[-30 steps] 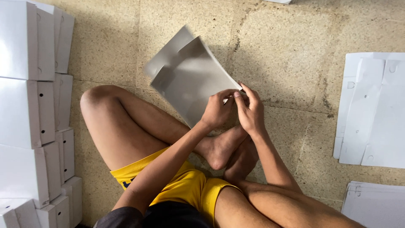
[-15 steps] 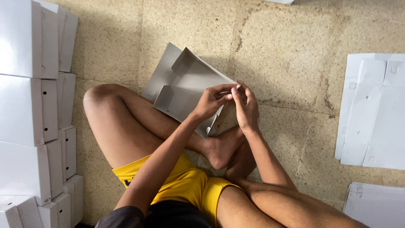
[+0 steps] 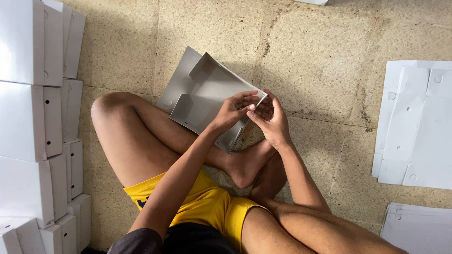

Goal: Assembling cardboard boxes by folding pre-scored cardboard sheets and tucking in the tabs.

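Box: a half-folded grey cardboard box (image 3: 207, 101), held just above our crossed legs.
Left hand (image 3: 230, 113): our fingers pinch its near corner.
Right hand (image 3: 270, 120): grips the same corner.
Beyond the box: stacked white boxes (image 3: 33, 117) left, flat cardboard blanks (image 3: 419, 127) right.

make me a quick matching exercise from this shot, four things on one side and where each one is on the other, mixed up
Things:
1. grey cardboard box
2. stacked white boxes
3. flat white cardboard sheets
4. yellow shorts

Places:
A. along the picture's left edge
B. on the seated person, at the bottom
C. half-folded, between left hand and right hand
D. on the floor at the picture's right edge

Pairs: 1-C, 2-A, 3-D, 4-B
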